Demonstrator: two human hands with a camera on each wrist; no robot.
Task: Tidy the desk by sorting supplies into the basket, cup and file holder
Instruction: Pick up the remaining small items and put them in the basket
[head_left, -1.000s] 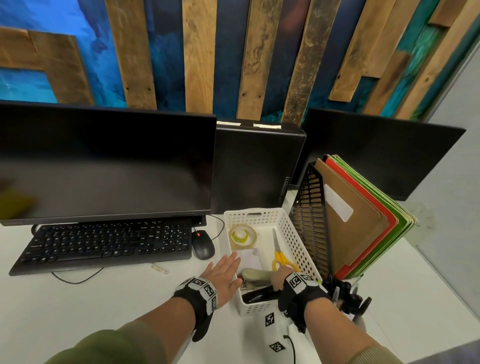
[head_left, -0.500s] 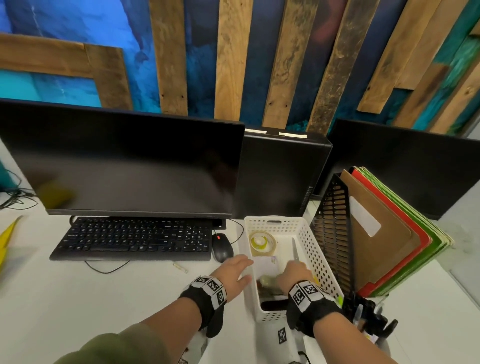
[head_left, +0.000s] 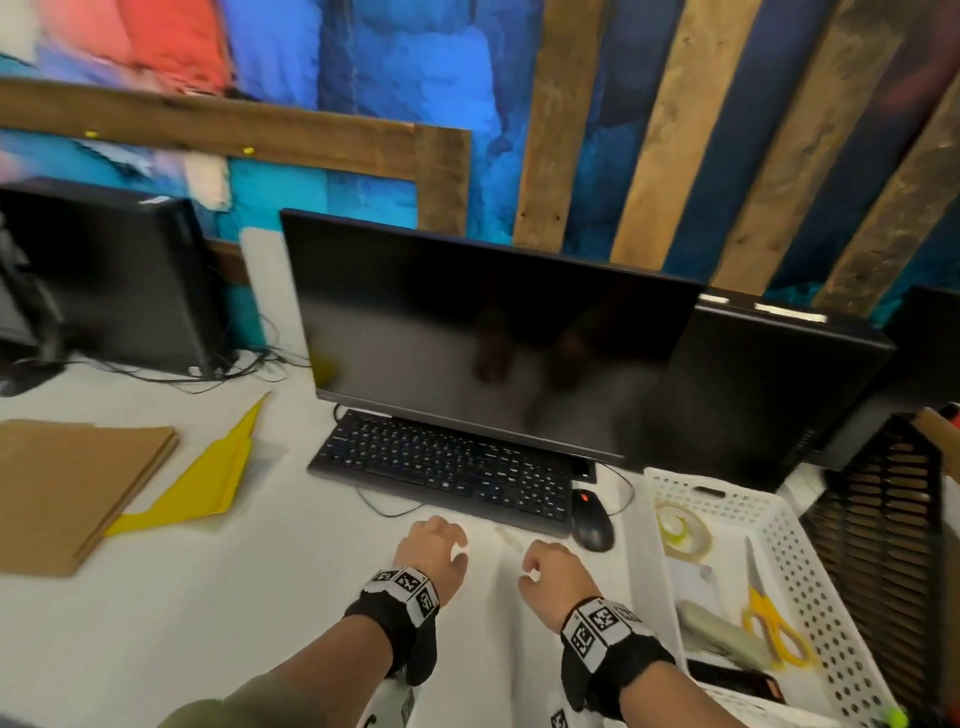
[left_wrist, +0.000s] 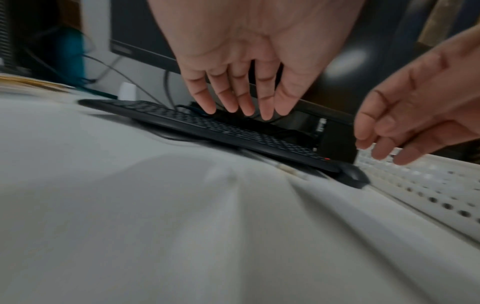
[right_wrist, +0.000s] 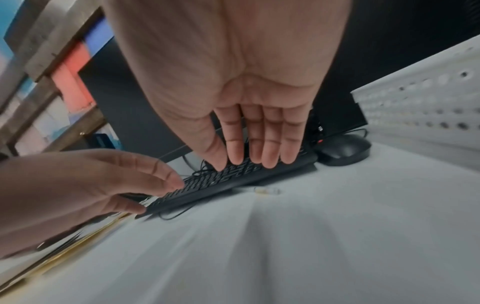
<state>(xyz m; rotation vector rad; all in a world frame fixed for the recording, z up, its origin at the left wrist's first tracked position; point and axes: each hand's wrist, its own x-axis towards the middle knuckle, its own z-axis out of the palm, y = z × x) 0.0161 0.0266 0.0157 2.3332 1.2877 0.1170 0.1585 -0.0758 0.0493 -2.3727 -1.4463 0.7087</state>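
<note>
Both grips are empty: the left hand (head_left: 434, 551) and right hand (head_left: 550, 569) hover with loosely relaxed fingers above the white counter (head_left: 208, 623). Just ahead of them, beside the black keyboard (head_left: 447, 467), lies a small clear tube-like item (head_left: 511, 539). It looks slippery, so a hasty pinch could roll it under the keyboard. The white perforated plastic basket (head_left: 810, 561) stands to the right.

White desk (head_left: 156, 623) bears keyboard (head_left: 447, 467), basket (head_left: 810, 561), folders (head_left: 67, 488)
</note>
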